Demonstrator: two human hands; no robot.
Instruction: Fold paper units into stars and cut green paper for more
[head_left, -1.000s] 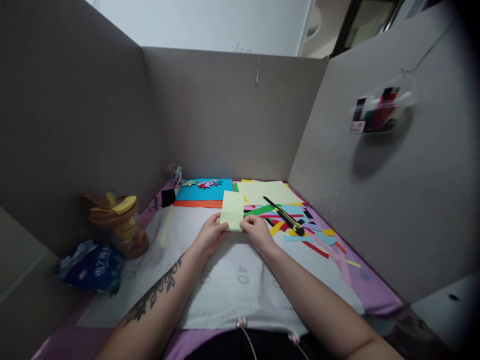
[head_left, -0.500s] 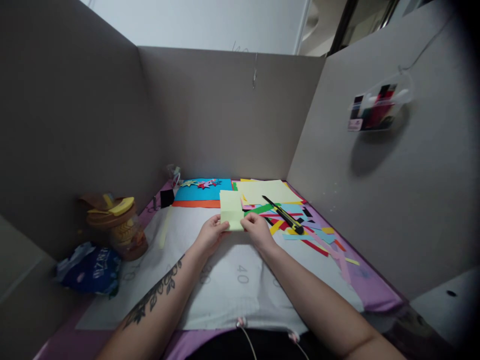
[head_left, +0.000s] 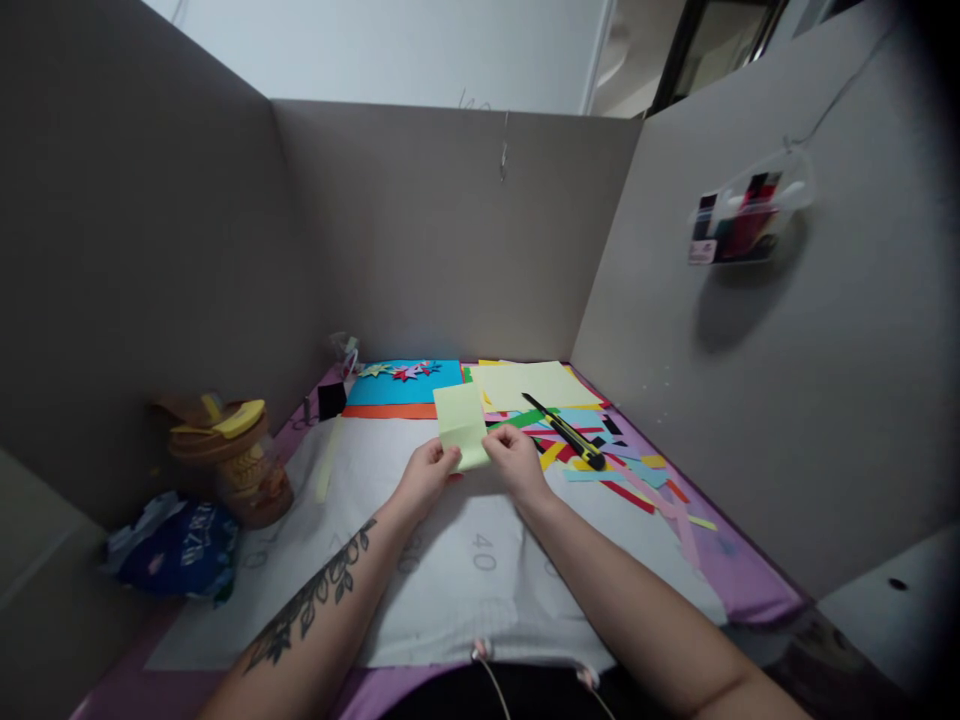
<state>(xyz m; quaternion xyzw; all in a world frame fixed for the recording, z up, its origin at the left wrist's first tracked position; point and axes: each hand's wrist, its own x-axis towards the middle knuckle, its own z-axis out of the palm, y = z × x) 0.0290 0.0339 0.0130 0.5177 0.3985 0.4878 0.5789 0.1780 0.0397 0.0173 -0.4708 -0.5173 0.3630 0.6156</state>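
Note:
A pale green sheet of paper (head_left: 461, 420) is held up between my two hands, above the white mat (head_left: 367, 470). My left hand (head_left: 426, 472) pinches its lower left corner, thumb in front. At its lower right edge, my right hand (head_left: 516, 460) grips the paper between thumb and curled fingers. The sheet leans slightly to the left. Close beyond my right hand lies a yellow and black utility knife (head_left: 566, 433), resting on many coloured paper strips (head_left: 630, 485).
At the back sit a blue sheet (head_left: 405, 390) with folded paper stars (head_left: 409, 373) and a stack of cream paper (head_left: 536, 385). On the left stand a brown cup with yellow lid (head_left: 251, 465) and a blue packet (head_left: 176, 548). Grey partitions (head_left: 450, 230) enclose the table.
The pale green paper has tilted to the left and dropped slightly at its lower edge. Both hands keep their hold on it. The camera view has shifted a little.

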